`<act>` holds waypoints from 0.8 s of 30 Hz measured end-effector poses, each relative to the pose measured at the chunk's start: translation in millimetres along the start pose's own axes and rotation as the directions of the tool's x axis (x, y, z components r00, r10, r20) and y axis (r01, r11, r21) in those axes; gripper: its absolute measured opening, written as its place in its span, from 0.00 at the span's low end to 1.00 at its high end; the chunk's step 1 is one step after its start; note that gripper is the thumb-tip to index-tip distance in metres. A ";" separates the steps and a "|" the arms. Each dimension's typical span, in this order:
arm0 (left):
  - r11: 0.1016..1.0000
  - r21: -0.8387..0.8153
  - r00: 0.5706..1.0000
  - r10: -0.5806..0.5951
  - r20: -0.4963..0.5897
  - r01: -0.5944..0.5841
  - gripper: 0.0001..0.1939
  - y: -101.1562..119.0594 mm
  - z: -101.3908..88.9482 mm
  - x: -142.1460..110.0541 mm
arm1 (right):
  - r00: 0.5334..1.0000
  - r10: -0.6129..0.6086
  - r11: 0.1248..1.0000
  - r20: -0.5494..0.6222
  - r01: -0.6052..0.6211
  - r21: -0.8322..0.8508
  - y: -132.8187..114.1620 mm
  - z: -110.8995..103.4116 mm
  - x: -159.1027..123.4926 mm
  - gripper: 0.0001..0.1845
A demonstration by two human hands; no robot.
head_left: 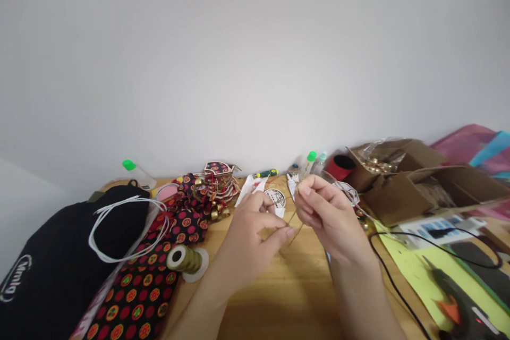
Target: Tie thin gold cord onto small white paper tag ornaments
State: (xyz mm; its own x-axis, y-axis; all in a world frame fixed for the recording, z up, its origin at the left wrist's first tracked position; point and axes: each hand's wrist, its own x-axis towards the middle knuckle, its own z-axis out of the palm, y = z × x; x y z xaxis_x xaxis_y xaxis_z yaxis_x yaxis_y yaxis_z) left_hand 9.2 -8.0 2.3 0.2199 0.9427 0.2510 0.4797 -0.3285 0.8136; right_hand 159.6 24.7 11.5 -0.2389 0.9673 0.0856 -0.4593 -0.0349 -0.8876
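Observation:
A thin olive-brown cord (294, 218) runs between my two hands above the wooden table. My left hand (257, 231) pinches it between thumb and fingertips, and a short end sticks out past the thumb. Slightly higher, my right hand (324, 210) is closed with thumb against forefinger on the upper part of the cord. A spool of olive cord (189, 260) rests to the left of my left forearm. Behind my hands lies a round white piece with a dark printed design (274, 197), partly covered by my fingers.
Patterned fabric (137, 297), a coil of white cord (95, 236) and a black bag (51, 255) fill the left. Stacked patterned pieces with bells (219, 186) stand at the back. Cardboard boxes (386, 199), a glue gun (458, 292) and its black cable (392, 276) occupy the right.

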 end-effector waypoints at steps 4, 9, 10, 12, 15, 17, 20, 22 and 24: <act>0.999 -0.040 0.976 0.028 -0.215 -0.038 0.08 -0.5 -3.3 -3.5 | 0.996 -0.087 0.981 0.021 0.089 -0.170 2.8 -0.3 -2.7 0.13; 0.962 -0.267 0.940 -0.035 -0.339 -0.061 0.10 -0.2 -2.7 -4.4 | 0.982 -0.012 0.921 0.190 0.085 -0.381 8.3 4.8 -8.3 0.13; 0.955 -0.293 0.949 -0.052 -0.312 -0.043 0.10 0.0 -2.1 -4.2 | 0.978 0.004 0.917 0.208 0.080 -0.391 9.7 6.1 -9.2 0.13; 0.955 -0.295 0.960 -0.061 -0.275 -0.024 0.11 0.8 -1.2 -4.1 | 0.975 0.019 0.913 0.222 0.073 -0.400 11.9 8.6 -10.9 0.13; 0.970 -0.241 0.969 -0.034 -0.244 -0.026 0.16 3.2 -2.2 -5.7 | 0.974 0.018 0.905 0.228 0.081 -0.417 13.2 12.0 -13.7 0.13; 0.976 -0.215 0.972 -0.023 -0.233 -0.028 0.19 5.5 -3.5 -7.2 | 0.973 0.002 0.902 0.230 0.098 -0.421 13.1 14.5 -15.9 0.12; 0.967 -0.256 0.966 -0.055 -0.255 -0.012 0.21 8.3 -4.3 -8.1 | 0.977 -0.007 0.903 0.215 0.098 -0.419 13.8 19.1 -18.9 0.11; 0.943 -0.332 0.955 -0.105 -0.277 0.008 0.22 8.2 -3.7 -7.3 | 0.981 0.000 0.911 0.192 0.079 -0.404 15.3 22.5 -20.4 0.11; 0.913 -0.408 0.942 -0.153 -0.298 0.019 0.21 5.8 -2.8 -5.9 | 0.983 0.003 0.930 0.181 0.064 -0.361 17.3 25.8 -21.3 0.11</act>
State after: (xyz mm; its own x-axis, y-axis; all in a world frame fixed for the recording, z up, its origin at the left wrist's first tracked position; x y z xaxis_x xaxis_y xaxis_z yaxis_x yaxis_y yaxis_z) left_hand 8.3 -15.3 7.0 -0.1193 0.9558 0.2687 0.0956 -0.2583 0.9613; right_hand 134.6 -3.0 6.0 -0.3913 0.9055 0.1640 -0.1338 0.1203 -0.9837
